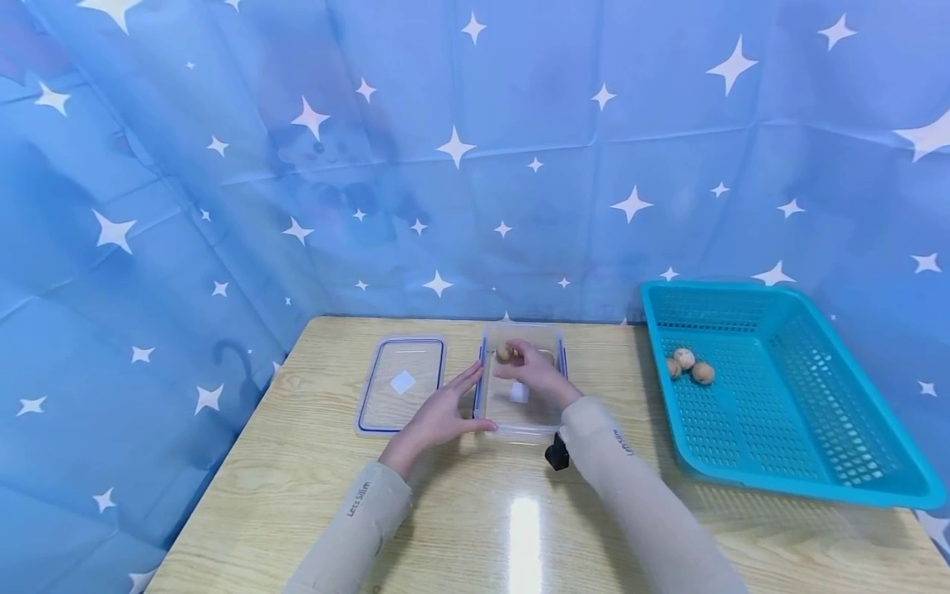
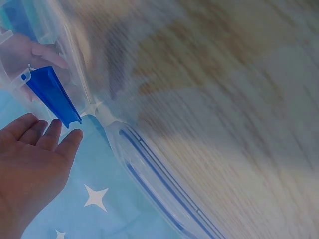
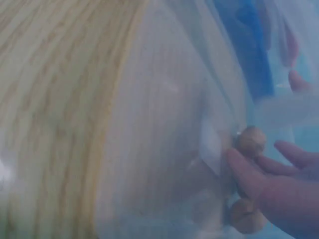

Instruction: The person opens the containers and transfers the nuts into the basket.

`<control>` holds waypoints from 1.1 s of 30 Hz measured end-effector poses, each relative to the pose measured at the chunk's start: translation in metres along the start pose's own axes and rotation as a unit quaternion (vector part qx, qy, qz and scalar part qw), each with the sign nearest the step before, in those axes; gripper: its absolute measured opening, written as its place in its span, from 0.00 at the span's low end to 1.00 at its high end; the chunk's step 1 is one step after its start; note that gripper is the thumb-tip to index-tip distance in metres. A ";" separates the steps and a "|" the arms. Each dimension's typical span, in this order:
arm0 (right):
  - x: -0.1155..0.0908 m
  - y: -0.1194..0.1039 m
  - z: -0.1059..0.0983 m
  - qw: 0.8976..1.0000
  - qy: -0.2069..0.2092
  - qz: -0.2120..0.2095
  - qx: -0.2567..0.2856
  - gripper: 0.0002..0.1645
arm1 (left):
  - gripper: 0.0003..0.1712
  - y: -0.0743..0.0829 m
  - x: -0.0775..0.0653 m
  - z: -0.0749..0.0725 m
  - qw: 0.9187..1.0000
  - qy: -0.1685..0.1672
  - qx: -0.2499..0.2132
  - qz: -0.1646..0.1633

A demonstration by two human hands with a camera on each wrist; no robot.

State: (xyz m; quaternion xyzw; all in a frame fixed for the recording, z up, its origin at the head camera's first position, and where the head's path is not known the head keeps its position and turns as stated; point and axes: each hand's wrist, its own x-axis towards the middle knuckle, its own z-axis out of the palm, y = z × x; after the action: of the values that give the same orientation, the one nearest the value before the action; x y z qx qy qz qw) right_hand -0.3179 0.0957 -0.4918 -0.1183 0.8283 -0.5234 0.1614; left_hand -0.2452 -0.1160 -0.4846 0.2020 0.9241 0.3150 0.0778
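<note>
A clear plastic food container (image 1: 519,429) with blue side latches stands at the table's far edge. My right hand (image 1: 538,375) reaches inside it, thumb and fingers around a walnut (image 1: 505,353). In the right wrist view that walnut (image 3: 251,141) is at the fingertips, and a second walnut (image 3: 246,215) lies below the hand. Against the container's left side rests my left hand (image 1: 441,412), fingers extended. The left wrist view has this hand (image 2: 37,164) with its fingertips near a hanging blue latch (image 2: 55,97).
Left of the container lies its clear lid (image 1: 403,408) with a blue seal. A turquoise plastic basket (image 1: 794,487) stands on the right, with three walnuts (image 1: 703,374) in it. A small black object (image 1: 557,454) is by the right sleeve. Behind the table hangs a starred blue curtain (image 1: 519,231).
</note>
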 end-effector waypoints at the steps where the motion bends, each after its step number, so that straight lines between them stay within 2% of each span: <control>1: 0.000 0.001 0.001 1.000 -0.001 0.001 -0.008 0.46 | 0.59 0.000 0.000 0.000 1.000 0.000 0.000 0.003; 13: 0.007 0.003 0.007 0.998 -0.004 -0.009 -0.057 0.46 | 0.60 0.000 0.001 -0.002 1.000 0.003 0.012 0.004; 19: 0.008 0.004 0.007 0.996 -0.015 -0.017 -0.090 0.39 | 0.59 0.000 0.001 -0.001 1.000 0.000 0.013 0.001; 23: 0.007 0.004 0.009 0.995 -0.015 -0.027 -0.094 0.34 | 0.59 -0.002 0.002 0.000 1.000 0.000 0.014 0.004; 30: 0.001 0.002 0.010 0.997 0.010 0.003 -0.075 0.31 | 0.59 -0.002 0.002 0.002 1.000 -0.001 0.005 0.004; 33: -0.001 0.002 0.010 0.997 0.020 0.003 -0.075 0.29 | 0.58 -0.002 0.002 0.002 1.000 -0.002 0.005 0.004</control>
State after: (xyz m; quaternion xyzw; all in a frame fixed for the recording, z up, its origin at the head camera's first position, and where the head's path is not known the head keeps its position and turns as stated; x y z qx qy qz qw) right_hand -0.3137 0.0889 -0.4975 -0.1168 0.8685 -0.4619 0.1367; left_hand -0.2468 -0.1153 -0.4874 0.2068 0.9246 0.3105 0.0778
